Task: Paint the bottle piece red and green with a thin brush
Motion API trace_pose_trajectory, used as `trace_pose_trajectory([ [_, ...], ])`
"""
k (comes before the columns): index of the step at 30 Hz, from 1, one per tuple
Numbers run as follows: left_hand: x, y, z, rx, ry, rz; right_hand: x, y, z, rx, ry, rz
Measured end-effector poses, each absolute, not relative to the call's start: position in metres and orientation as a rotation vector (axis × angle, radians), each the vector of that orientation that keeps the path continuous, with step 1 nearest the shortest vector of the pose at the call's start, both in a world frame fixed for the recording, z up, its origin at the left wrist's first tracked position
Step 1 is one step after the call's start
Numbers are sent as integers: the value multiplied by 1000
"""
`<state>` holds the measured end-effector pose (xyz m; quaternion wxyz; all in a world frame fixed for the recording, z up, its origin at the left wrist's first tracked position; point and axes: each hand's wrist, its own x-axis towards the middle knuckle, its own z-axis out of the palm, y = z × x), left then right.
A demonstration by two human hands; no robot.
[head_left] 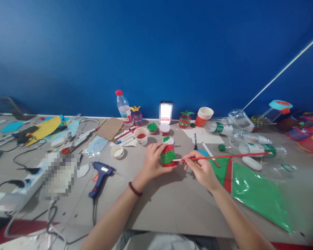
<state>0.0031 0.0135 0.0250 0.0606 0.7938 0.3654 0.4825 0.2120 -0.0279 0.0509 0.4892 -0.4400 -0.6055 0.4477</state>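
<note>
My left hand (pixel 154 160) is closed around a small cup-shaped piece (pixel 168 156) painted green in the middle with red bands at both ends. A long red paintbrush (pixel 224 156) is pinched in my right hand (pixel 199 169), its tip touching the green band. Just beyond the piece lies a white lid (pixel 168 140) with green paint on it. Behind that stand an open pot of green paint (pixel 152 128) and a pot with a pale top (pixel 164 130). A paper cup (pixel 141 136) holds reddish liquid.
A blue glue gun (pixel 101 175) and a white power strip (pixel 32 184) with cables lie left. Plastic bottles (pixel 224 128) and a green sheet pack (pixel 259 194) lie right. At the back stand a red-capped bottle (pixel 123 109), a bright phone (pixel 166 113) and stacked paper cups (pixel 204 116).
</note>
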Motion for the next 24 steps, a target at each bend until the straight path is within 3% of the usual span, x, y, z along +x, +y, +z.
trace_pose_trajectory([
  [15,-2,14,27,2371,1136,1492,229,-22,51,-1140,-1421,973],
  [24,3,13,25,2391,1160,1452,206,-32,55,-1043,-1402,1070],
])
